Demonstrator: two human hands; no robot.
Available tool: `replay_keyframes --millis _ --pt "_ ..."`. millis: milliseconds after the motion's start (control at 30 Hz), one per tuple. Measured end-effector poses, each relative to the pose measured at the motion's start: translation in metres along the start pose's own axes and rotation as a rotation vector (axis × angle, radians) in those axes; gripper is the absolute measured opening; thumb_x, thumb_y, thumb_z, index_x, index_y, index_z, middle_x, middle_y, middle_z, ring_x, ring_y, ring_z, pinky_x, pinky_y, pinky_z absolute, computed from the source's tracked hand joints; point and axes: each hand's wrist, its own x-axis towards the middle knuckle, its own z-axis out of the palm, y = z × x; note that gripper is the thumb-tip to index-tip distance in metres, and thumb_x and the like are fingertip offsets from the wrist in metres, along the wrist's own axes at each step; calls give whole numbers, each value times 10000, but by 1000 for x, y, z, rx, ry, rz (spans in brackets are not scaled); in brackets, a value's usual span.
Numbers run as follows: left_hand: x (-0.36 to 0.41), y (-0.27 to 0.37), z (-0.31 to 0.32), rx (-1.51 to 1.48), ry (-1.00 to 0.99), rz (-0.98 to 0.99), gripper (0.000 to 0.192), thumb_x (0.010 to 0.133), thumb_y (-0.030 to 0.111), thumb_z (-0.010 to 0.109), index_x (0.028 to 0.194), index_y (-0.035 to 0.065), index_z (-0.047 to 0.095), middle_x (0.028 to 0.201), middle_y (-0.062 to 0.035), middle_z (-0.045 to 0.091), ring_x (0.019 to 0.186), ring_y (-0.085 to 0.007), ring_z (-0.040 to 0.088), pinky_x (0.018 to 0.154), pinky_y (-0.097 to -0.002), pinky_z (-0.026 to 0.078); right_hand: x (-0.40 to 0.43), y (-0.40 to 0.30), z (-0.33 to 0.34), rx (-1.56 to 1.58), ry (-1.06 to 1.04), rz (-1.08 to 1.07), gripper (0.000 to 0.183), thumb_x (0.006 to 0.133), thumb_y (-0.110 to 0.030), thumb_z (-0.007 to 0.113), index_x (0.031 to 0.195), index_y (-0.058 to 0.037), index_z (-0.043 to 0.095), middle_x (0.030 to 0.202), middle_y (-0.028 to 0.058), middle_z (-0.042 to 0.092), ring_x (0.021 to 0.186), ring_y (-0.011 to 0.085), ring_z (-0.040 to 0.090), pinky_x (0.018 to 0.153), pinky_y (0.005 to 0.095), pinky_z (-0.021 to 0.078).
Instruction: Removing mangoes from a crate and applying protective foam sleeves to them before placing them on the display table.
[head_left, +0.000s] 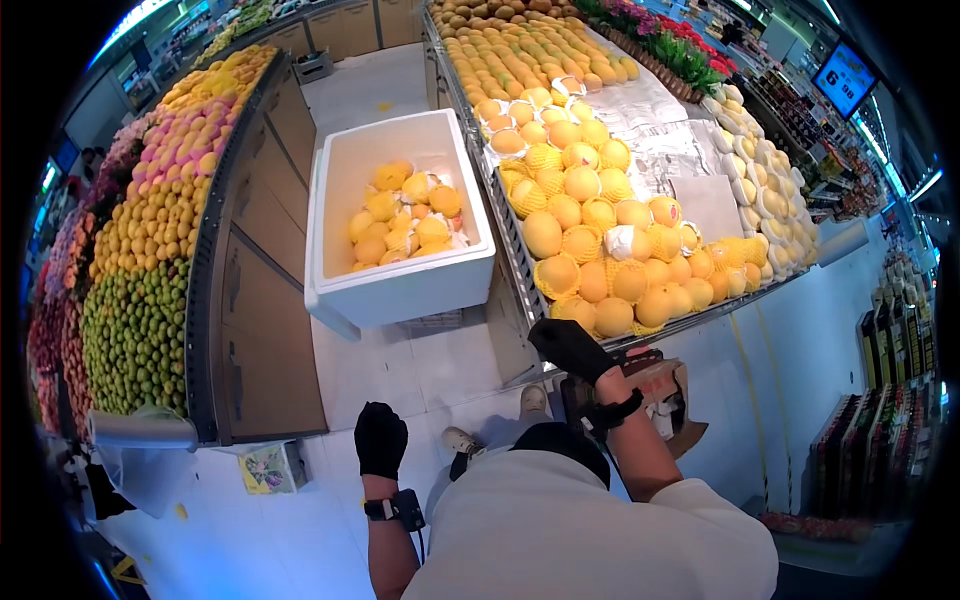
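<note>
My left hand (381, 441), in a black glove, hangs over the pale floor with its fingers curled and nothing seen in it. My right hand (571, 349), gloved too, is at the near corner of the fruit stand (534, 289); its fingers are bent under, so I cannot tell whether it grips the edge. Just beyond it lie round yellow-orange fruits (613, 316), many in yellow foam nets (557, 276). A white foam box (405, 300) stands left of the stand, with more such fruit (390, 225) heaped inside, some partly wrapped in white paper.
Left of the aisle, a long stand bears green fruit (135, 330) and yellow fruit (154, 225). An opened cardboard box (667, 382) sits on the floor by my right arm. A printed carton (268, 469) stands at the left stand's end. Paper sheets (660, 154) line the right stand.
</note>
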Motion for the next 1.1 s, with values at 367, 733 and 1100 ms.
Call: replay_keyframes --millis 367,733,1100 --pt "-54 26 -45 -802 133 18 297 993 274 400 734 148 472 617 18 410 559 -134 409 566 -282 368 54 -36 44 -232 -215 -159 265 883 -278 561 967 -34 619 883 194 653 852 376 628 776 419 498" --pt "-28 32 -76 -795 169 57 295 982 245 381 711 149 446 620 0 435 564 -141 447 532 -283 371 109 -15 72 -262 -395 -124 310 859 -293 603 1032 -37 619 953 196 664 905 361 635 806 406 506" --pt "82 119 -86 -1147 412 68 267 989 271 411 762 150 486 618 29 401 579 -125 423 573 -281 366 255 -25 95 -163 -394 -205 266 837 -266 621 979 -40 621 925 179 663 906 331 633 818 393 500"
